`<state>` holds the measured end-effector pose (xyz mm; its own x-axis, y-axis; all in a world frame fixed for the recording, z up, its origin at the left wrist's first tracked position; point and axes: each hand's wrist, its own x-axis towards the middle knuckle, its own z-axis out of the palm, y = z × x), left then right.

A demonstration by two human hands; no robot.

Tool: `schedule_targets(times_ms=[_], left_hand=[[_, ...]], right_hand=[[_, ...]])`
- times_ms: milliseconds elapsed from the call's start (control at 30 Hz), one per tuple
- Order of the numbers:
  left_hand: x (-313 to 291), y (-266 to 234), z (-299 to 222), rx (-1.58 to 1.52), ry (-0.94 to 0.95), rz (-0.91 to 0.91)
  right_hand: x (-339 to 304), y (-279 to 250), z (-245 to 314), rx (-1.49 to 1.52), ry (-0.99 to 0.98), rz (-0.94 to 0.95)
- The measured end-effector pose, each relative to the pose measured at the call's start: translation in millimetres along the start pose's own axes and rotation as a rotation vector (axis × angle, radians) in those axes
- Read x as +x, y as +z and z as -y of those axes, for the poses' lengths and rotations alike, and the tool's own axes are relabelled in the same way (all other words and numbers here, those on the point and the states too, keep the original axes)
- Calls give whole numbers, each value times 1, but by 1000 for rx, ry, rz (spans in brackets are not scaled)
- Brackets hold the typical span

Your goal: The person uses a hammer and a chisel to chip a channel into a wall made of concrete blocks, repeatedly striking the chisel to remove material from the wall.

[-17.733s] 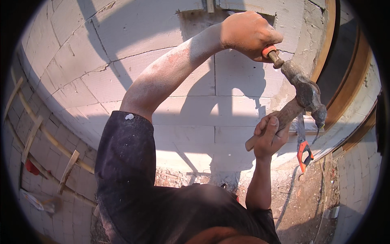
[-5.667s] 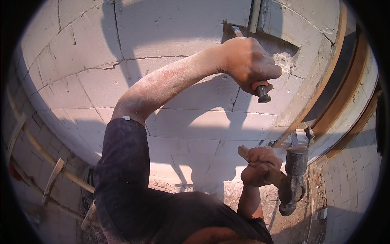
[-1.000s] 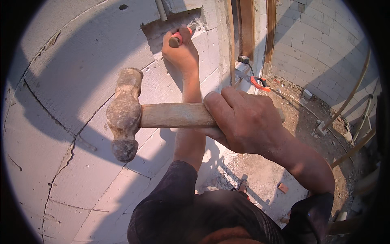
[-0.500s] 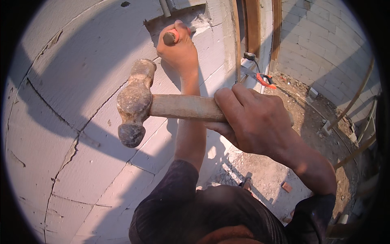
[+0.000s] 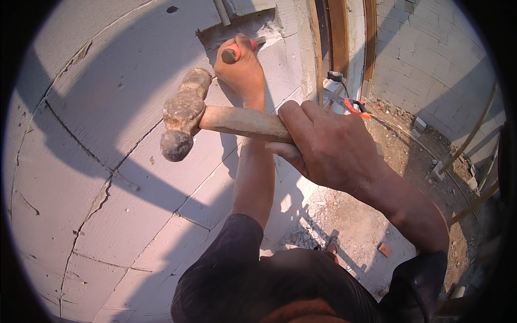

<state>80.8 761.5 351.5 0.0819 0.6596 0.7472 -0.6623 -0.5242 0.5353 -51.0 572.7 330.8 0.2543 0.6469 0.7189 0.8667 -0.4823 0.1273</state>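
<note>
My right hand (image 5: 328, 145) is closed round the wooden handle of a ball-peen hammer (image 5: 186, 110), whose worn, pale-crusted head hangs in the air below and left of my other hand. My left hand (image 5: 240, 70) grips a chisel (image 5: 232, 54) by its red-orange grip, with the dark struck end facing back toward me. A short length of the chisel's metal blade shows past my fingers, at the right side of a rectangular recess (image 5: 237, 29) cut in the white block wall (image 5: 134, 204). Whether the tip touches the recess edge I cannot tell.
A grey pipe (image 5: 222, 12) runs down into the recess. Right of the wall stands a brown frame (image 5: 338, 37); a handsaw (image 5: 355, 107) with an orange-and-black handle lies on a ledge beside it. Rubble and a brick piece (image 5: 384, 249) lie on the ground, with poles (image 5: 474, 126) at the right.
The hammer head has risen slightly and shifted a little right, toward the chisel. The chisel has turned, so more of its blade shows. The whole view has shifted slightly.
</note>
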Motion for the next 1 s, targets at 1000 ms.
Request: schedule_targets(times_ms=[1000], left_hand=[[-10,29,-4,-181,-228,-9]], right_hand=[[13,3,-39,-132,-61,-99]])
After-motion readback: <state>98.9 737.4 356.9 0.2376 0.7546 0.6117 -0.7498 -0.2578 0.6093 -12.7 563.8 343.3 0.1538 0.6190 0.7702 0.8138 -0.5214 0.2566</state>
